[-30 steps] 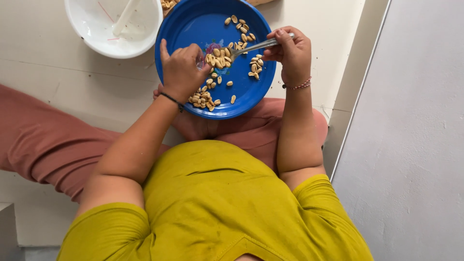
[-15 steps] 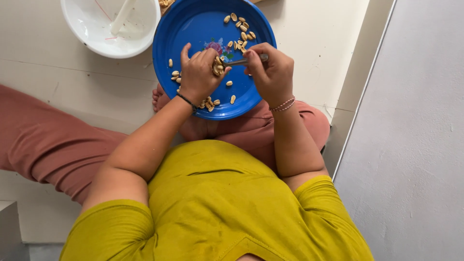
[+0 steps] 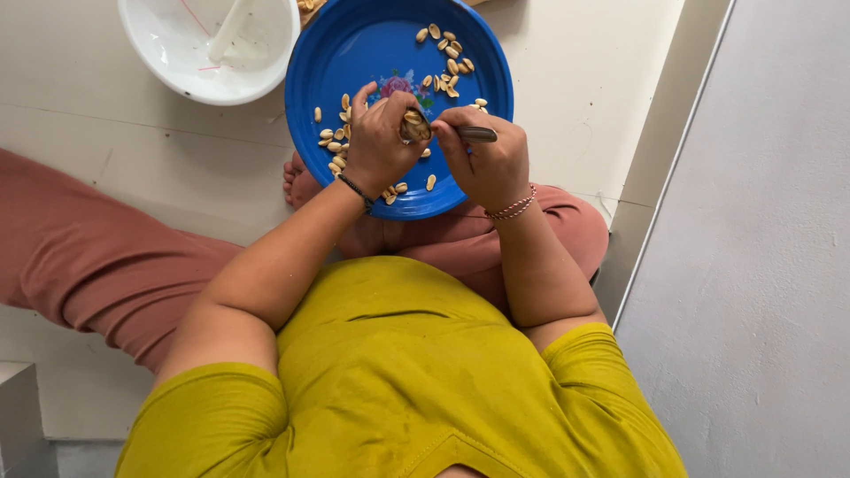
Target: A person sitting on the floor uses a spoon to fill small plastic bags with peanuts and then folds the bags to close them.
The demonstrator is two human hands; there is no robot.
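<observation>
Over the blue plate [image 3: 354, 53], the right hand [image 3: 485, 161] grips a spoon [image 3: 443, 133] whose peanut-filled bowl meets the left hand's [image 3: 379, 142] curled fingers.

One blue plate [image 3: 372, 53], one white bowl [image 3: 177, 62], one spoon [image 3: 443, 133], many peanuts [image 3: 447, 66].

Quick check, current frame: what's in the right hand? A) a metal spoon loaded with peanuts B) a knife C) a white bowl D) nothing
A: the right hand grips a metal spoon whose bowl holds peanuts, with the left hand touching that bowl, both over the blue plate.
</observation>
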